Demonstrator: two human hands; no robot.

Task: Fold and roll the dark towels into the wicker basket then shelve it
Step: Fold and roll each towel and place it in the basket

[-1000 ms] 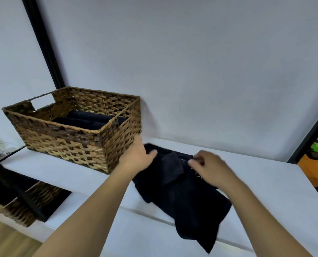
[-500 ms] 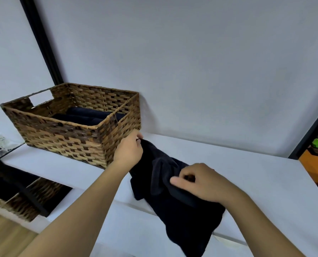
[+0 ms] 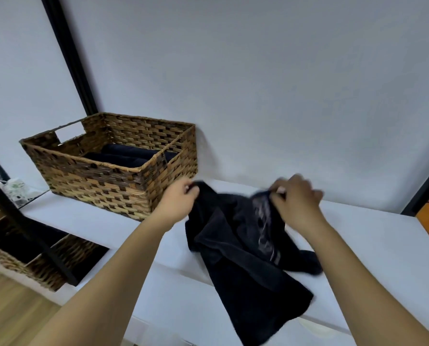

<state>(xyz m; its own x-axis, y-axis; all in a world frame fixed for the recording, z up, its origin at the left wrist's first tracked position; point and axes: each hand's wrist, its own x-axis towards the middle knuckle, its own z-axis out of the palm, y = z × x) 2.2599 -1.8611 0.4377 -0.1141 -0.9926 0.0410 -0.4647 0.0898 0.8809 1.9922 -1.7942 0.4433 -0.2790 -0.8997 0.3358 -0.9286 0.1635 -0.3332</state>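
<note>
A dark towel (image 3: 241, 248) lies crumpled on the white table (image 3: 373, 245), its lower end hanging over the front edge. My left hand (image 3: 177, 199) pinches its far left corner, close to the basket's near corner. My right hand (image 3: 294, 199) pinches the far right edge of the same towel, lifted slightly and blurred. The wicker basket (image 3: 103, 182) stands at the left against the wall, with rolled dark towels (image 3: 123, 156) lying inside it.
A black post (image 3: 68, 56) rises behind the basket. Below the table at the left sits a second wicker basket (image 3: 33, 260) behind a black frame bar (image 3: 21, 221). White items (image 3: 13, 187) lie on a glass shelf far left. Wooden floor shows lower left.
My right hand has moved right and away along the towel's edge, spreading the towel wider. My left hand keeps hold of its corner beside the basket.
</note>
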